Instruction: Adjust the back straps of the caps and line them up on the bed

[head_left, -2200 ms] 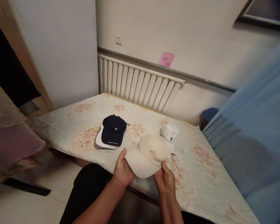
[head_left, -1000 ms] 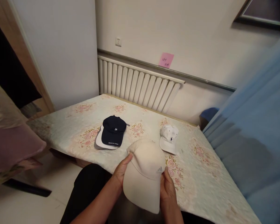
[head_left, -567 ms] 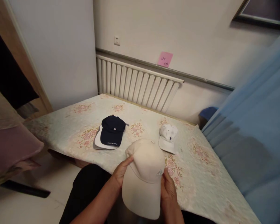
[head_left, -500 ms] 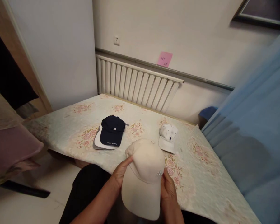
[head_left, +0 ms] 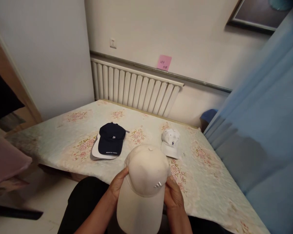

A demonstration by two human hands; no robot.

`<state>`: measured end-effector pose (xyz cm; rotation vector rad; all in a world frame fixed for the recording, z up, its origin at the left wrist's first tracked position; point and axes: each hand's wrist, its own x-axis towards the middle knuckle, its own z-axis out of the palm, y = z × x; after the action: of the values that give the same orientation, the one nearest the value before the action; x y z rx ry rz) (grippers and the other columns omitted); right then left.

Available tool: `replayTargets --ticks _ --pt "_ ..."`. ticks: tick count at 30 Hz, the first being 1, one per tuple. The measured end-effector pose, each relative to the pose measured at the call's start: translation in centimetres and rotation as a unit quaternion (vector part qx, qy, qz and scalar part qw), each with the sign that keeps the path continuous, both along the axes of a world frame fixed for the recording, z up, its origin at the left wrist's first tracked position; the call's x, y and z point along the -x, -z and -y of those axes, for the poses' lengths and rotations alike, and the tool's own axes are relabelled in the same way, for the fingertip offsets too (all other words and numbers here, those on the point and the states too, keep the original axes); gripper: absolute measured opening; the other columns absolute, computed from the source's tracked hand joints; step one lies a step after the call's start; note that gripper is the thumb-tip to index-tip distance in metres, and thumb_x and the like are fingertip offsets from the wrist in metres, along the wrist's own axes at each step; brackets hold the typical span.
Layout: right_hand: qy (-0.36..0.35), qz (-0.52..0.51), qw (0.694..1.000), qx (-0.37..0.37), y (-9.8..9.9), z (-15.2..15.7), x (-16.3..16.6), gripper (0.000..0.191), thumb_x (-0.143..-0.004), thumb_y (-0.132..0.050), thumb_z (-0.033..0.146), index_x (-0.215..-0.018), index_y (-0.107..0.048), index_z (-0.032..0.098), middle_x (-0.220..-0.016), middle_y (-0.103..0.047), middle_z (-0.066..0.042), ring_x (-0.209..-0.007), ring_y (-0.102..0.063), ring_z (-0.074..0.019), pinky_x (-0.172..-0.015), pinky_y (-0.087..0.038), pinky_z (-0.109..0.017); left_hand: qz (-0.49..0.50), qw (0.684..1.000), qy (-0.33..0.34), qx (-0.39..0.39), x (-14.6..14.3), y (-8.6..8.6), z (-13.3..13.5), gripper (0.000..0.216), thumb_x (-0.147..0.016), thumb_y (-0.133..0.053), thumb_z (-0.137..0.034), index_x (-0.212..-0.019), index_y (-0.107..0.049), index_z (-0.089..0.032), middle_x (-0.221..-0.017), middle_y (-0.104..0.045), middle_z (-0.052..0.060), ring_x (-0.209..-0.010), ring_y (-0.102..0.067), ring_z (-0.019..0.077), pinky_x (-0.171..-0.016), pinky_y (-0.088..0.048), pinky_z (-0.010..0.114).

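Observation:
A cream baseball cap [head_left: 146, 169] is held up over my lap, its brim toward me and a small three-bar logo on its front. My left hand [head_left: 118, 182] grips its left side, with the thumb on the outside. On the opposite side my right hand [head_left: 174, 193] is closed on the cap's edge; some of its fingers are hidden behind the cap. Beyond, a navy baseball cap [head_left: 111, 139] lies stacked on lighter caps, whose white brim [head_left: 95, 151] sticks out at its left. A white cap [head_left: 170, 143] with a small dark emblem rests apart, at the right.
The caps lie on a bed-like surface with a floral cover [head_left: 70, 133]. Behind it are a white radiator [head_left: 134, 86] and a wall with a pink note [head_left: 164, 62]. A blue curtain [head_left: 266, 130] hangs along the right. My dark-clothed knee [head_left: 88, 198] is at the front left.
My view has swung slightly to the right, so the scene sits further left. Both hands still hold the cream cap, which has turned a little and sits slightly lower.

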<state>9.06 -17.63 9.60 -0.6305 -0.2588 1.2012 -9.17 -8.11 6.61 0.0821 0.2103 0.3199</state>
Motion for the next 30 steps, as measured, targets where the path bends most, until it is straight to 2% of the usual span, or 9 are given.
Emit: replayTargets --ticks 5,9,13,18,22,26,28,30 --pt "-0.021 0.014 1.0 -0.013 -1.2 0.4 0.7 0.057 -0.057 -0.077 0.013 -0.112 -0.062 0.021 -0.086 -0.073 -0.004 -0.089 -0.067 -0.0236 -0.081 -0.053 -0.038 -0.008 1.0 0.009 0.0 0.3 1.0 -0.3 0.058 -0.078 -0.059 -0.042 -0.124 -0.055 -0.008 -0.098 -0.071 0.016 -0.099 -0.063 0.0346 -0.094 -0.04 0.05" --pt "-0.044 0.031 0.998 -0.021 -1.5 0.6 0.9 0.054 -0.058 -0.076 0.018 -0.11 -0.063 0.02 -0.088 -0.073 -0.005 -0.091 -0.066 -0.0248 -0.081 -0.052 -0.038 -0.016 1.0 -0.006 -0.01 0.4 1.3 -0.4 0.055 -0.078 -0.06 -0.038 -0.123 -0.056 -0.007 -0.096 -0.071 0.016 -0.098 -0.063 0.0342 -0.094 -0.04 0.049" --pt "-0.047 0.039 0.998 -0.024 -1.7 0.7 1.1 0.05 -0.058 -0.075 0.02 -0.107 -0.065 0.02 -0.088 -0.073 -0.006 -0.089 -0.066 -0.025 -0.082 -0.051 -0.04 -0.005 1.0 0.009 -0.007 0.6 1.3 -0.3 0.055 -0.078 -0.06 -0.04 -0.122 -0.056 -0.007 -0.095 -0.072 0.015 -0.098 -0.064 0.0346 -0.093 -0.04 0.049" --pt "-0.003 -0.004 0.999 0.041 -0.5 0.6 1.3 0.041 -0.06 -0.075 0.021 -0.1 -0.067 0.018 -0.08 -0.073 -0.003 -0.078 -0.067 -0.0205 -0.087 -0.049 -0.036 -0.016 1.0 0.018 0.01 0.7 2.0 -0.3 0.058 -0.078 -0.058 -0.043 -0.123 -0.055 -0.007 -0.095 -0.071 0.016 -0.096 -0.064 0.0356 -0.091 -0.042 0.05" --pt "-0.027 -0.039 0.996 0.07 1.1 1.1 1.6 0.04 -0.062 -0.077 0.029 -0.099 -0.068 0.018 -0.085 -0.073 -0.003 -0.087 -0.066 -0.0207 -0.091 -0.046 -0.036 -0.041 0.999 0.012 0.016 0.6 2.4 -0.4 0.062 -0.078 -0.057 -0.045 -0.125 -0.053 -0.006 -0.096 -0.071 0.017 -0.095 -0.064 0.0364 -0.089 -0.042 0.051" --pt "-0.061 -0.011 0.996 0.067 2.2 3.0 2.7 0.041 -0.071 -0.071 0.035 -0.108 -0.065 0.02 -0.103 -0.071 -0.006 -0.103 -0.062 -0.0242 -0.09 -0.047 -0.04 -0.06 0.998 0.0 0.013 0.4 1.7 -0.3 0.064 -0.077 -0.058 -0.044 -0.127 -0.051 -0.005 -0.095 -0.071 0.017 -0.095 -0.064 0.0358 -0.089 -0.043 0.049" --pt "-0.085 0.016 0.995 0.046 2.6 3.9 3.3 0.043 -0.074 -0.068 0.034 -0.115 -0.061 0.023 -0.117 -0.065 -0.007 -0.11 -0.058 -0.0248 -0.092 -0.046 -0.041 -0.05 0.999 -0.004 0.001 0.1 0.8 -0.2 0.064 -0.078 -0.057 -0.044 -0.128 -0.05 -0.004 -0.097 -0.071 0.017 -0.097 -0.064 0.035 -0.091 -0.042 0.047" --pt "-0.096 0.034 0.994 0.04 2.8 4.5 3.5 0.045 -0.073 -0.07 0.034 -0.116 -0.06 0.026 -0.121 -0.062 -0.006 -0.111 -0.058 -0.0252 -0.092 -0.046 -0.041 -0.037 0.999 0.008 -0.012 -0.3 -0.5 0.0 0.065 -0.08 -0.055 -0.047 -0.129 -0.049 -0.004 -0.1 -0.07 0.018 -0.1 -0.063 0.0347 -0.093 -0.041 0.047"
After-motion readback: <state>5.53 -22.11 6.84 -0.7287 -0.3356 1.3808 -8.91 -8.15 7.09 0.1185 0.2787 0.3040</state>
